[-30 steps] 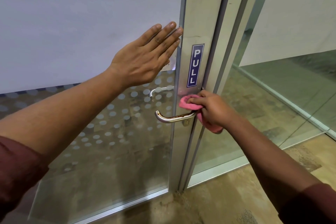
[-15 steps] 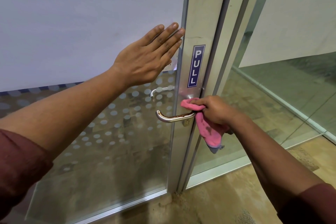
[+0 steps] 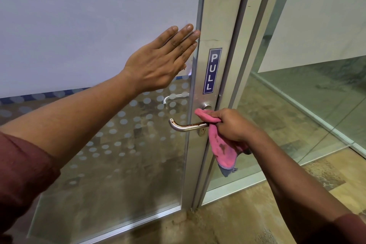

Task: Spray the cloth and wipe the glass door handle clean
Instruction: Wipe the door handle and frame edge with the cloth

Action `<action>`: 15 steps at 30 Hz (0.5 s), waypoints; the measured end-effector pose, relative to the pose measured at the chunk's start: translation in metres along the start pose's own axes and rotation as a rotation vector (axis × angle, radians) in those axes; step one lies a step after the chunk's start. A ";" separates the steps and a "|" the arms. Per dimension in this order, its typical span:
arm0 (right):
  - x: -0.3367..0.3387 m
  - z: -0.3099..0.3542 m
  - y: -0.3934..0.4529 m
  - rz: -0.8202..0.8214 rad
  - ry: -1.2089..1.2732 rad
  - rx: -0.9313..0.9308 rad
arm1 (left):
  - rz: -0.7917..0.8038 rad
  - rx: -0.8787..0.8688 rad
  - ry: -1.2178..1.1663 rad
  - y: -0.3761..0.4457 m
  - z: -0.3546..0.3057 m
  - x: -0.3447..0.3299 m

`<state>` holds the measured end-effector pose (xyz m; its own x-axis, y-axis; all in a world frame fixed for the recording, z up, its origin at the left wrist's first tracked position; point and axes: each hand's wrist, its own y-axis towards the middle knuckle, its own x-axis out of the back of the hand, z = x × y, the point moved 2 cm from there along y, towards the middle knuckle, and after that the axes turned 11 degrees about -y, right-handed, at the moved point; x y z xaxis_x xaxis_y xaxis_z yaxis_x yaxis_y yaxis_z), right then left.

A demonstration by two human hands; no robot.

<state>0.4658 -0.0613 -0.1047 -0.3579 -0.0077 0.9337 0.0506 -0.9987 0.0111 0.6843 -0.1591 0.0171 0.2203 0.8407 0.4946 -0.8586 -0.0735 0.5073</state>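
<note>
A silver lever door handle (image 3: 185, 126) sticks out to the left from the aluminium stile of the glass door (image 3: 99, 164); brown stains show along its top. My right hand (image 3: 233, 125) is closed on a pink cloth (image 3: 221, 144), whose top end presses the handle's base near the stile. The stained rest of the cloth hangs down below my fist. My left hand (image 3: 160, 61) lies flat on the frosted glass above the handle, fingers straight and together, tips at the stile edge. No spray bottle is in view.
A blue PULL sign (image 3: 212, 71) sits on the stile above the round lock cylinder (image 3: 206, 105). A second handle (image 3: 174, 97) shows through the glass. To the right stands a fixed glass panel (image 3: 297, 115) in its metal frame. Beige floor (image 3: 237, 214) lies below.
My right hand has loosened the bunched cloth, so a long stained end now hangs below the fist. The hand shifted slightly down at the handle's base. My left hand stayed flat on the glass.
</note>
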 end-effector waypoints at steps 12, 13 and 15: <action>-0.008 0.013 -0.004 -0.024 0.024 -0.041 | 0.030 0.008 -0.050 0.000 0.001 0.001; -0.009 0.014 -0.004 -0.024 0.021 -0.037 | 0.033 0.008 -0.049 0.000 0.001 0.000; -0.009 0.017 -0.006 -0.035 0.000 -0.032 | 0.036 0.010 -0.052 0.000 0.001 0.000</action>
<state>0.4847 -0.0546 -0.1076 -0.3590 0.0268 0.9329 0.0086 -0.9995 0.0320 0.6849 -0.1599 0.0181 0.2136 0.8085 0.5483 -0.8616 -0.1086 0.4958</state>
